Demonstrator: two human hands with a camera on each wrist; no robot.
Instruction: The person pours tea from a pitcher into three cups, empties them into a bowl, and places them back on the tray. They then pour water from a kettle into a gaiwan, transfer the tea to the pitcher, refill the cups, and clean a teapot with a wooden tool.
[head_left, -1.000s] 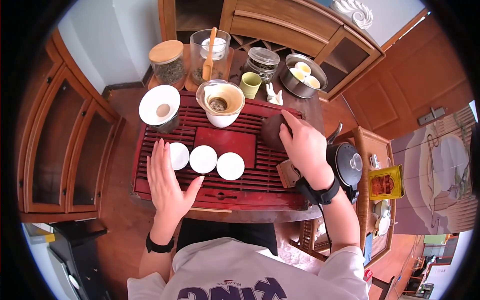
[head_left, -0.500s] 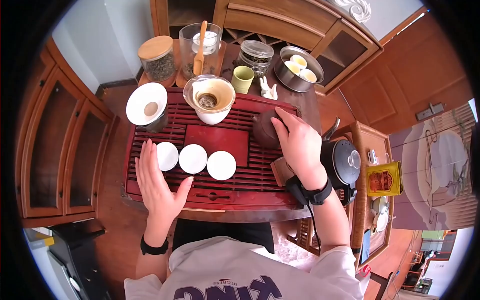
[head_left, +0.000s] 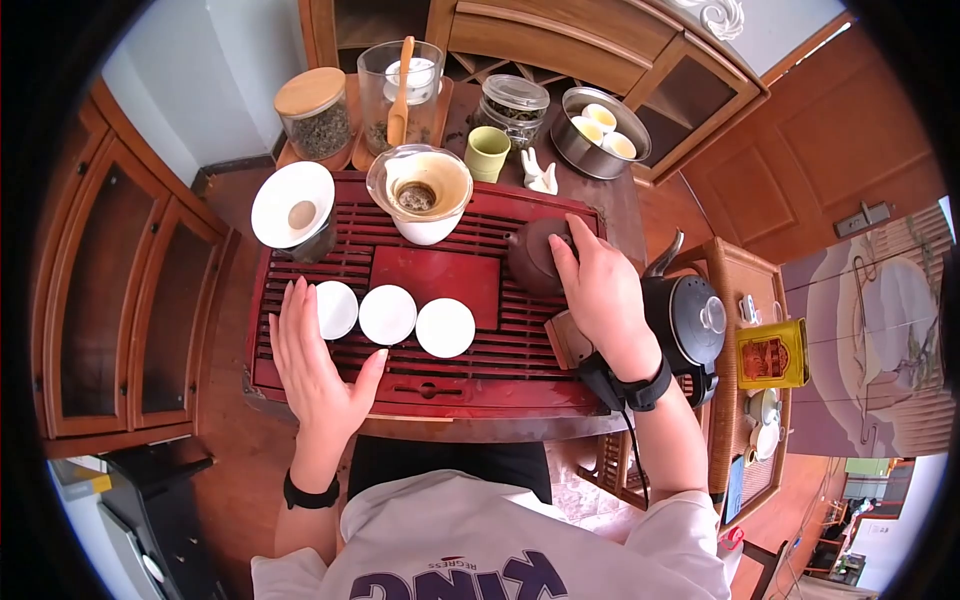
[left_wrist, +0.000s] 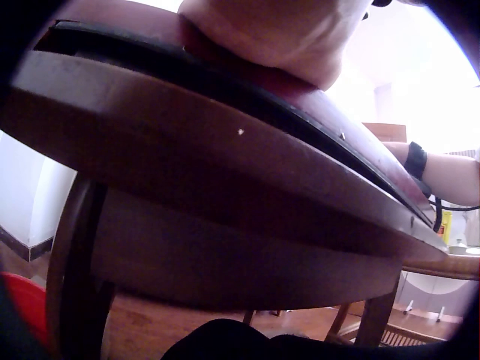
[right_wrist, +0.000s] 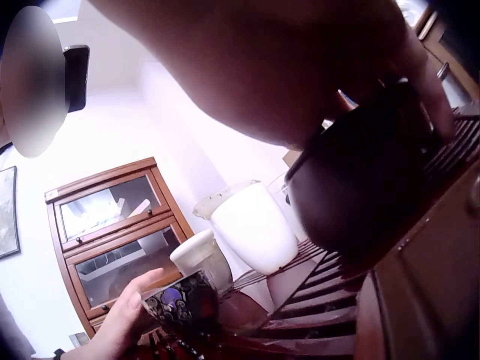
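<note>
Three white-lined cups stand in a row on the red slatted tray (head_left: 435, 368): a left cup (head_left: 337, 310), a middle cup (head_left: 388, 315) and a right cup (head_left: 445, 328). Beside the left cup is my left hand (head_left: 318, 375), its fingers straight and thumb spread; whether it touches the cup cannot be told. On the tray's right side my right hand (head_left: 607, 300) grips the dark brown teapot (head_left: 533, 262), hiding part of it. In the right wrist view the teapot (right_wrist: 360, 180) looms below the hand, with a patterned cup (right_wrist: 184, 304) near the left thumb.
At the tray's back stand a glass bowl with strainer (head_left: 422, 190) and a white funnel-topped vessel (head_left: 292, 205). Behind are jars (head_left: 318, 130), a green cup (head_left: 487, 153), a rabbit figurine (head_left: 540, 175) and a metal bowl (head_left: 600, 135). A black kettle (head_left: 690, 320) stands right.
The head view has shifted slightly, moving the tray left and up in the picture. Both hands stay in nearly the same places, the right one still on the teapot.
</note>
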